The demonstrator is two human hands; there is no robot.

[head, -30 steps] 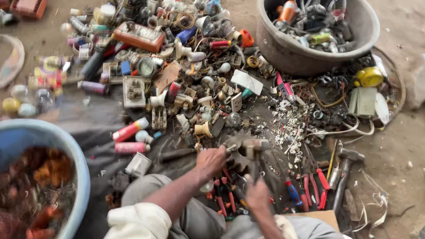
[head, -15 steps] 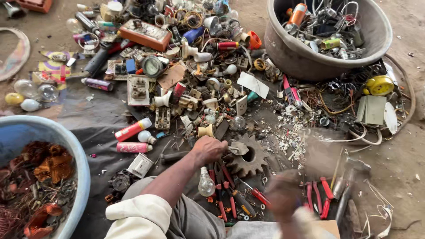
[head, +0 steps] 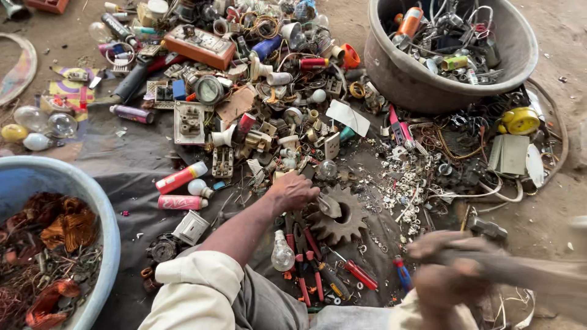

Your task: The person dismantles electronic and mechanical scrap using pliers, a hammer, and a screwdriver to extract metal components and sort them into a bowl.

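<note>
Left hand (head: 293,190) pinching a small metal piece (head: 328,206) on a rusty gear (head: 338,215); right hand (head: 452,269) blurred, grip unclear, risking struck fingers.

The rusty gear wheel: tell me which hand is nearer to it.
Left. The left hand rests at the gear wheel, fingers at its upper left edge. The right hand, blurred, is off to its lower right, apart.

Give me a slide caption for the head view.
Left hand steadies a small metal piece on a rusty gear while the blurred right hand is raised, amid sorted electrical scrap.
</note>
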